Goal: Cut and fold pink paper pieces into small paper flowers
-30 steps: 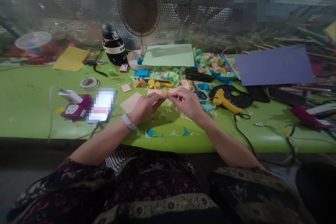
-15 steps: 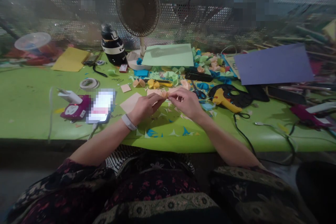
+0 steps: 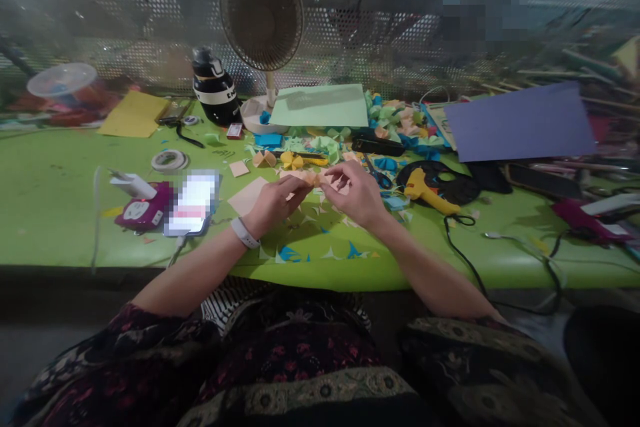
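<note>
Over the middle of the green table, my left hand (image 3: 281, 201) pinches a small folded piece of peach paper (image 3: 313, 178) between thumb and fingers. On its other side, the thumb and fingertips of my right hand (image 3: 356, 195) are bent in against the same piece; the fingers partly hide its shape. A flat peach sheet (image 3: 246, 196) lies beside my left hand. Just beyond the hands are a yellow paper flower (image 3: 292, 160), a folded peach piece (image 3: 264, 159) and a small peach square (image 3: 239, 168). Scissors (image 3: 382, 178) lie past my right hand.
A yellow glue gun (image 3: 430, 192) rests at right, its black cord trailing over the front edge. Phone (image 3: 193, 203), purple power socket (image 3: 145, 205) and tape roll (image 3: 170, 160) lie left. Bottle (image 3: 216, 90), fan (image 3: 262, 13), green sheet (image 3: 320, 105) and purple sheet (image 3: 520, 121) stand behind.
The fingers of my right hand have shifted slightly and spread a little more around the peach piece. My left hand stays nearly in place, still pinching it.
</note>
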`<state>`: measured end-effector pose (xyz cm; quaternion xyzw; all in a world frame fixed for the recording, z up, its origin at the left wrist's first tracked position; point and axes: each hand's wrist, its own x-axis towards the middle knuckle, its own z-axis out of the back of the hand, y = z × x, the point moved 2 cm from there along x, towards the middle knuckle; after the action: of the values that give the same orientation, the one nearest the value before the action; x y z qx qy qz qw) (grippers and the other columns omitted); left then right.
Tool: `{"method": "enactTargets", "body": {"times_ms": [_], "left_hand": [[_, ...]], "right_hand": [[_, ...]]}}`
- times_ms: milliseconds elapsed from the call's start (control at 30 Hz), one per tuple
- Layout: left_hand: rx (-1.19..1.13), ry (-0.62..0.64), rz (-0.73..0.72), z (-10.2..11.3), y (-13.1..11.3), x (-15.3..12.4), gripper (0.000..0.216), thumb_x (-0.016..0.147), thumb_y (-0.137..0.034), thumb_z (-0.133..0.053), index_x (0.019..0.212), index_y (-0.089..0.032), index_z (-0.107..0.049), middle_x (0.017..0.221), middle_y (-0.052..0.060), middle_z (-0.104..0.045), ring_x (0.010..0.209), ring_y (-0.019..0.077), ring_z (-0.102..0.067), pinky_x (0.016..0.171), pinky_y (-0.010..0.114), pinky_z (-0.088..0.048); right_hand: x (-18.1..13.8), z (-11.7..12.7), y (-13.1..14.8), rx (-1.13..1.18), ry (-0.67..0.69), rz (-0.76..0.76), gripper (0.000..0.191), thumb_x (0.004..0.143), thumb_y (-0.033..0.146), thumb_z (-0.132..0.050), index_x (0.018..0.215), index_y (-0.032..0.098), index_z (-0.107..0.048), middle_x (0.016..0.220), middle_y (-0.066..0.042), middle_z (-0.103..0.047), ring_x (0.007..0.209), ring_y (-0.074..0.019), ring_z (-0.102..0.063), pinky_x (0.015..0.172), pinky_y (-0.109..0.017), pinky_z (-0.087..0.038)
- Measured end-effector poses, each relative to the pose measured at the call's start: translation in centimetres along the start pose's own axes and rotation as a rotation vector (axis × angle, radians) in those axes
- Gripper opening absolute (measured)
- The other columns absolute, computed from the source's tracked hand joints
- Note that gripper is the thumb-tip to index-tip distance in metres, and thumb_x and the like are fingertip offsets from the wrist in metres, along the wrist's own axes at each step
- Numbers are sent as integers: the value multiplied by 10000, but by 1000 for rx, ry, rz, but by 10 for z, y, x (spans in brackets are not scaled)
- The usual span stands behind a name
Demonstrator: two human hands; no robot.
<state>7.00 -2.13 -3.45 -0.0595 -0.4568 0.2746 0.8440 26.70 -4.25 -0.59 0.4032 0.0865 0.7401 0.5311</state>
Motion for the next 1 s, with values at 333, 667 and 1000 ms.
{"method": "enactTargets", "body": {"times_ms": [333,667,1000], "left_hand": [[-14,74,-12,2,-5,2,91,980,-223,-578,968,-179,-656,888,61,-745,737,131,-691,654,243,-521],[4,56,-84,2,-8,3,96,988,-232,-577,993,-170,-649,870,56,-737,703,127,-689,617,227,-504],[-86,19,20,0,1,1,114,971,-257,-604,937,-173,-674,847,51,-741,726,120,-685,654,226,-523]], "right_hand": [[0,-3,-2,-42,-27,26,198,838,307,-659,1009,213,-626,1032,-83,-656,820,-200,-626,766,-358,-523],[0,-4,-5,-33,-5,40,233,873,368,-641,1049,216,-619,1063,-92,-651,819,-213,-637,757,-382,-532],[0,-4,-7,38,-26,96,218,846,318,-658,1044,226,-640,1083,-88,-656,814,-206,-648,778,-403,-565]]}}
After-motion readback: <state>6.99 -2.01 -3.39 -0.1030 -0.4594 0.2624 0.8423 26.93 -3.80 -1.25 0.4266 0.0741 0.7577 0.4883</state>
